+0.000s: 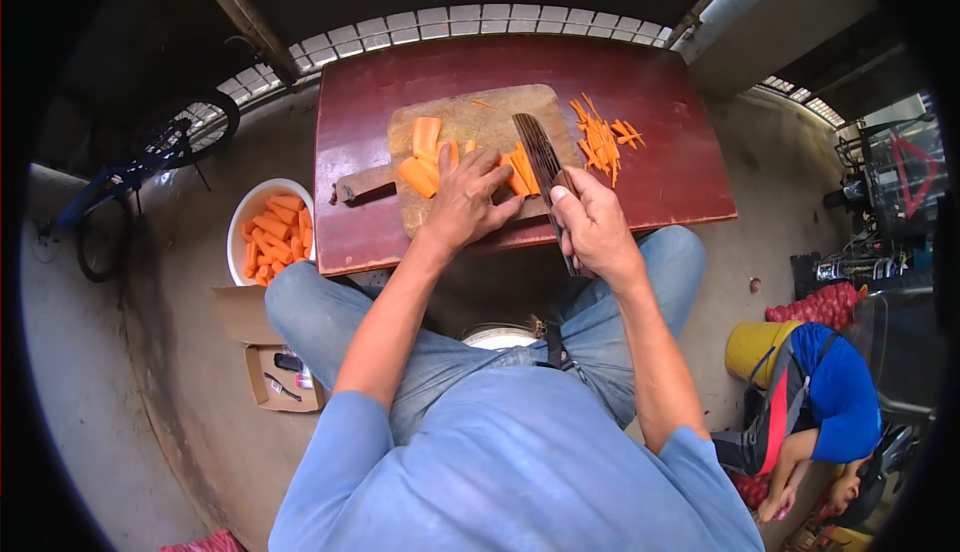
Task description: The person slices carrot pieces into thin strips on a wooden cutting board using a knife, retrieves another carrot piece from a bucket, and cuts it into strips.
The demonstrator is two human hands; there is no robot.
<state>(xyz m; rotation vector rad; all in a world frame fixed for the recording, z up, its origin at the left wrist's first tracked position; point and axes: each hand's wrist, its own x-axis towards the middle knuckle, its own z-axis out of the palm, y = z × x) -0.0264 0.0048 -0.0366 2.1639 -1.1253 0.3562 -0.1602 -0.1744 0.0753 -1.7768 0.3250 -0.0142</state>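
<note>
My left hand (466,198) lies on the wooden cutting board (440,112), its fingers bent down over carrot pieces and holding them against the board. Beside it, cut carrot (518,174) lies along the knife's left side. My right hand (594,216) grips the knife (540,148), whose dark, broad blade points away from me over the board's right part. The knife's handle is mostly hidden in my fingers. Thick carrot chunks (426,138) rest on the board's left side. To the right of the board, thin carrot strips (600,142) form a loose pile on the red table (680,187).
A wooden handle (368,184) juts out at the board's left. On the floor are a white tub (237,242) of carrots and an open cardboard box (262,392). A bicycle (120,177) stands left. Right, another person (840,392) bends near a yellow bucket (748,352) and red net sacks (815,309).
</note>
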